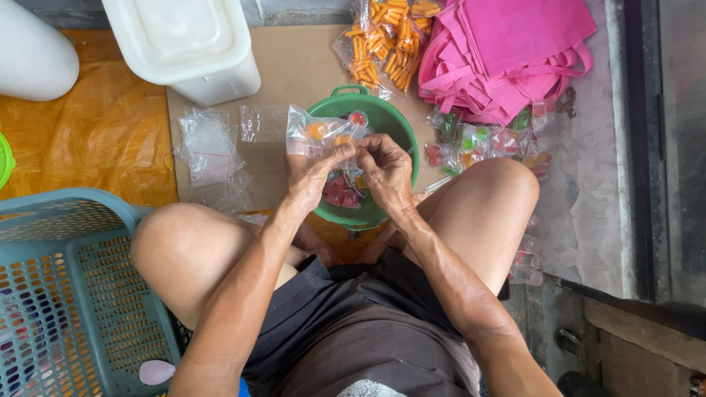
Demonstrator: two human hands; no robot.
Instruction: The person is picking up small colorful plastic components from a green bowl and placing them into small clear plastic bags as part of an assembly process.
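1. We see a teal plastic basket (66, 294) at lower left, its walls a stiff grid of small holes; coloured bits show through the mesh, too small to tell apart.
2. A white plastic tub (184, 44) with a smooth, rounded lid stands at the top on a flat sheet of brown cardboard (294, 73), which lies on the floor.
3. A heap of pink fabric bags (507, 51) with soft folds and loop handles lies at upper right.
4. A round green plastic basin (397, 129) with a small handle sits between our knees; red and pink jelly cups (342, 192) lie in its bottom.
5. A crinkled clear packet of orange stick snacks (382, 40) rests above the basin.
6. Filled clear packets of mixed-colour jelly cups (478, 141) lie just beside the right knee, below the pink bags.
7. Empty clear plastic bags (209, 151), thin and wrinkled, are spread on the cardboard left of the basin.
8. Our left hand (312, 176) grips a small clear bag (323, 132) holding orange and red jelly cups, over the basin's rim, thumb and fingers (340, 153) pinched on the film.
9. Our right hand (386, 173) touches the same bag, its fingers curled narrowly at the bag's mouth.
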